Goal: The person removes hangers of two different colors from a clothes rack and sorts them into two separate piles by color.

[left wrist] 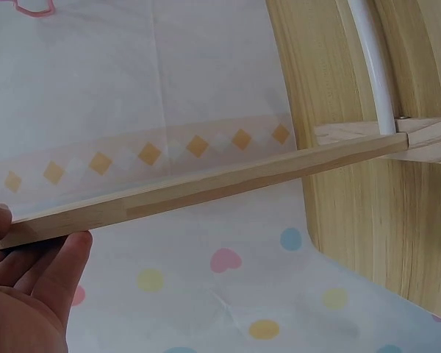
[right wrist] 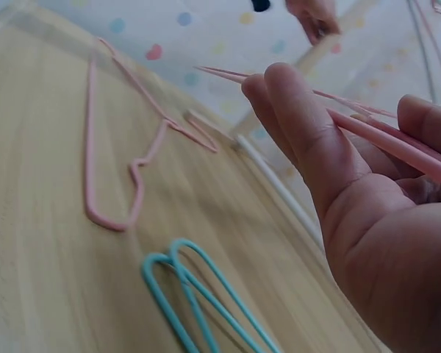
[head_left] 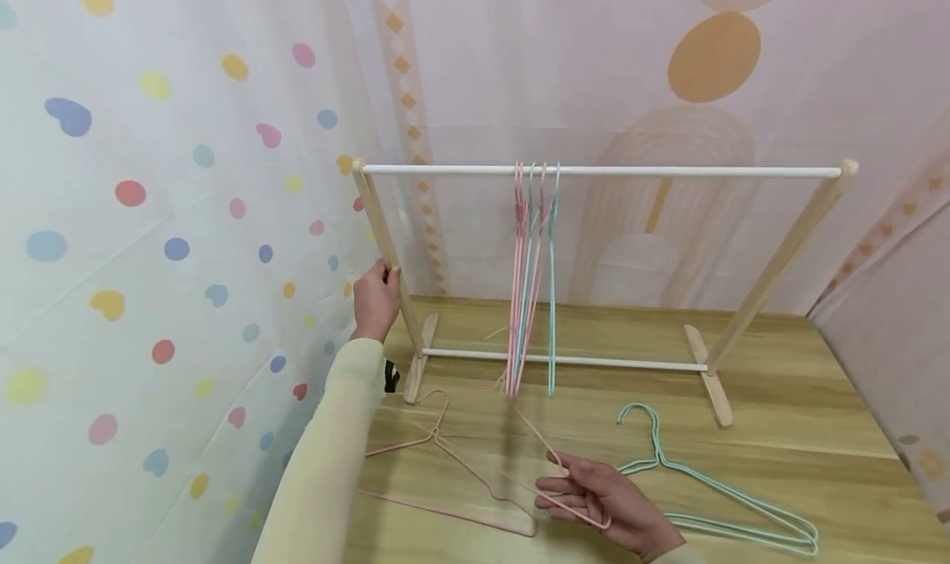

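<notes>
My left hand (head_left: 377, 304) grips the left wooden post (head_left: 378, 226) of a small clothes rack, about halfway up. In the left wrist view, thumb and fingers lie around that post (left wrist: 206, 190). Low over the table, my right hand (head_left: 612, 502) holds a pink wire hanger (head_left: 542, 438) near one corner. The right wrist view has this pink hanger (right wrist: 397, 144) lying between thumb and fingers. Left of the right hand, another pink hanger (head_left: 445, 514) lies flat on the wood. Paired mint-green hangers (head_left: 657, 457) lie at the right hand's other side.
Several pink and green hangers (head_left: 552, 300) hang near the middle of the rack's white top bar (head_left: 683, 171). A lower white bar (head_left: 623, 364) joins the wooden feet (head_left: 716, 395). Patterned curtains (head_left: 178, 300) close in the left and back of the wooden table (head_left: 809, 432).
</notes>
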Motion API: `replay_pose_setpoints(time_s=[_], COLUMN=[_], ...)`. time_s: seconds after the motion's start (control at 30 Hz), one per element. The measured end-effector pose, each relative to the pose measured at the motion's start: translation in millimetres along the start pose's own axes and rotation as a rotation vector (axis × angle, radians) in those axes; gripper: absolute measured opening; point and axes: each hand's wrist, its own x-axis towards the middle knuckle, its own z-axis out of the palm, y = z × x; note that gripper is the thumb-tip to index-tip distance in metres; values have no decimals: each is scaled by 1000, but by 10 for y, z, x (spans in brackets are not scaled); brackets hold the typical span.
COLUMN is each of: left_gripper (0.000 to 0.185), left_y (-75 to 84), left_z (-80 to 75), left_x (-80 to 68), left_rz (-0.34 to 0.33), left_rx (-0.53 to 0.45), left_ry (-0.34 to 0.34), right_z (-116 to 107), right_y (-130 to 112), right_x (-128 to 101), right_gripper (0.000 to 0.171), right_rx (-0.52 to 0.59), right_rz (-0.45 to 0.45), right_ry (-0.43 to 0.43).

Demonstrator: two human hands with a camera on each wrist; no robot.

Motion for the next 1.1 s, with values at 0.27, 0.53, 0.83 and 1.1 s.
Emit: replay_pose_setpoints(time_s=[0.27, 0.53, 0.83, 1.1], left_gripper=[25, 24, 24, 23], left_y=[-8, 6, 14, 7], left_z=[5, 6, 6, 12], left_x=[-6, -8, 5, -12], left_rz=[-8, 6, 20, 15], left_rx=[4, -1, -5, -1], left_ry=[3, 4, 13, 2], right_z=[58, 121, 135, 62], right_y=[197, 330, 446, 536], right_x=[265, 531, 755, 854], right_gripper=[43, 38, 39, 49], right_rx=[-28, -9, -48, -81], right_rz=[81, 119, 200, 246], right_ry=[33, 60, 133, 177])
